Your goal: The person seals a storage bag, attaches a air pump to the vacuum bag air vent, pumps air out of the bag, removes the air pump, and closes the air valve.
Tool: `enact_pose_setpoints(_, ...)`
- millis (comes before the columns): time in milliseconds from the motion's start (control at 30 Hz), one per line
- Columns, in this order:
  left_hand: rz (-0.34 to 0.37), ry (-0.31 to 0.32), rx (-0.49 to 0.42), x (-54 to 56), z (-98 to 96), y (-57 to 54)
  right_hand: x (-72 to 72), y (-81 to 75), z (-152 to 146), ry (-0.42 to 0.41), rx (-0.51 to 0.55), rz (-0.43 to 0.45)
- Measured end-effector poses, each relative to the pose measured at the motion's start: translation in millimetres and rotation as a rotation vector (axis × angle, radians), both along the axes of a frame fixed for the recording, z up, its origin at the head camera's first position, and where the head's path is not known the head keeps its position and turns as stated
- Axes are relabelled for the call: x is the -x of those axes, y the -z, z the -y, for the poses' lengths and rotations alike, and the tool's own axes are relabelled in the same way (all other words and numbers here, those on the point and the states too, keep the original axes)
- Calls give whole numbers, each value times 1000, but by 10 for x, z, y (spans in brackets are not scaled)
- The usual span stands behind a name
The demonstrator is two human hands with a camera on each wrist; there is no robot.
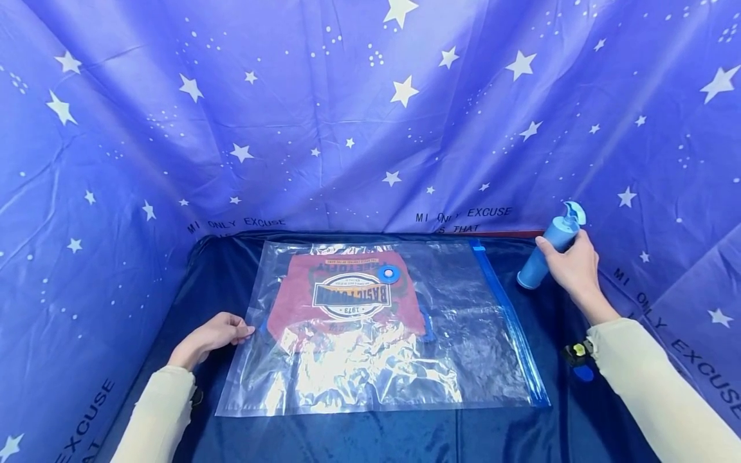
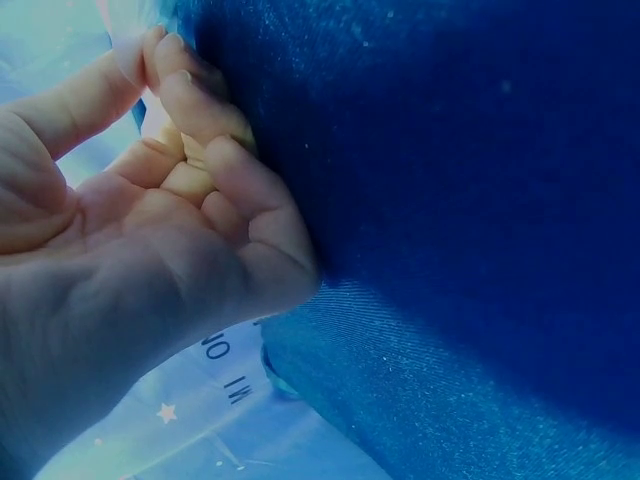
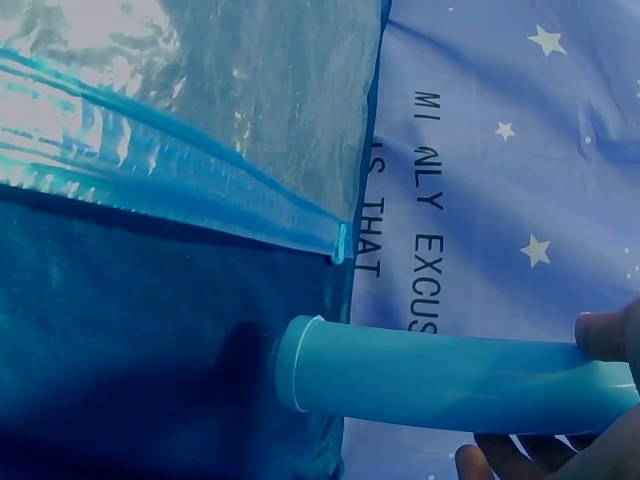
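A clear vacuum storage bag lies flat with a folded red garment inside. The print on the garment appears upside down. A round blue valve sits on the bag's upper face, over the garment. Along the right side runs a blue zip seal with a small slider at its far end. My left hand pinches the bag's left edge between thumb and fingertips. My right hand grips a blue hand pump, tilted, beyond the bag's far right corner; its wide end points down.
Dark blue cloth covers the table. Purple star-printed curtains hang at the back and on both sides, close behind the pump. A red strip shows at the table's back edge.
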State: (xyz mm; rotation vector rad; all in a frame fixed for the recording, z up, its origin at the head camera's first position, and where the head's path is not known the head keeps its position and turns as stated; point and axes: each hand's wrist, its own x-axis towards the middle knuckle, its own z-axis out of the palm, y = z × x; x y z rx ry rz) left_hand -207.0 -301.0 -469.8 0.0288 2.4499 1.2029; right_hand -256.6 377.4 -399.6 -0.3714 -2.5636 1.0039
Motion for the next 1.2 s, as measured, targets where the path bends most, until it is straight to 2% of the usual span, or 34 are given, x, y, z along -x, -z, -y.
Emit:
enact_pose_setpoints(900,-4,8,-28,-17,7,5,103,-91,458,-92,42,-9)
enact_pose_setpoints(1200,-3,2,-9,-27,-10,-14,100,-79,554,-128,43,-24)
